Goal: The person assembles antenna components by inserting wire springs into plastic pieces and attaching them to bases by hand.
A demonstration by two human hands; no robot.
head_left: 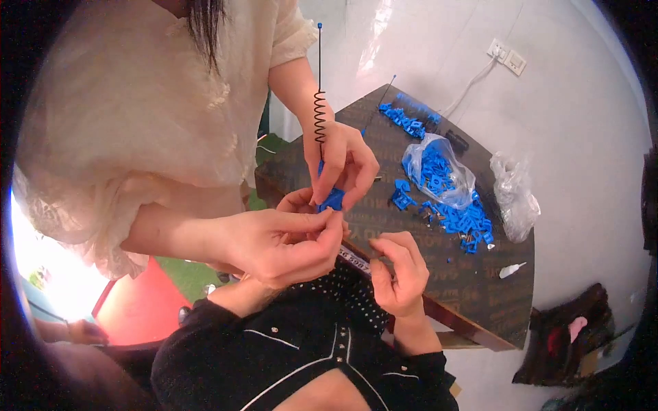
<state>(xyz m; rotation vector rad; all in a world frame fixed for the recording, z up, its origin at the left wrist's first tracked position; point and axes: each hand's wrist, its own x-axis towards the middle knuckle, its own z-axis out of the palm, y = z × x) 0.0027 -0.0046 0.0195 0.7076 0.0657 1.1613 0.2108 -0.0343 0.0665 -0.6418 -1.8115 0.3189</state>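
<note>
I'm looking down on a crowded knot of hands at the near edge of the dark worktop [480, 294], and the thing they all meet on is a small blue plastic piece [333, 199] with a black coiled wire [319, 113] rising out of it. The wire's long axis runs straight away from me, toward the top of the view, ending in a little blue tip. A co-worker in a cream blouse pinches the blue piece from above with one hand [348, 164] and closes the other hand [284, 243] in just below it. My left hand [299, 201] sits right beside the blue piece, touching or nearly so, but the co-worker's lower hand covers most of it, so I cannot tell whether it grips anything. My right hand [401, 274] lies below and to the right of the blue piece, a little apart, fingers curled with thumb and forefinger pressed together; whether anything is between them is too small to make out. So my left is the nearer hand. Beyond the blue piece, to its right, are a clear bag of blue parts [439, 168], loose blue parts [467, 220], a crumpled clear bag [515, 195] and a small white bottle [511, 270].
</note>
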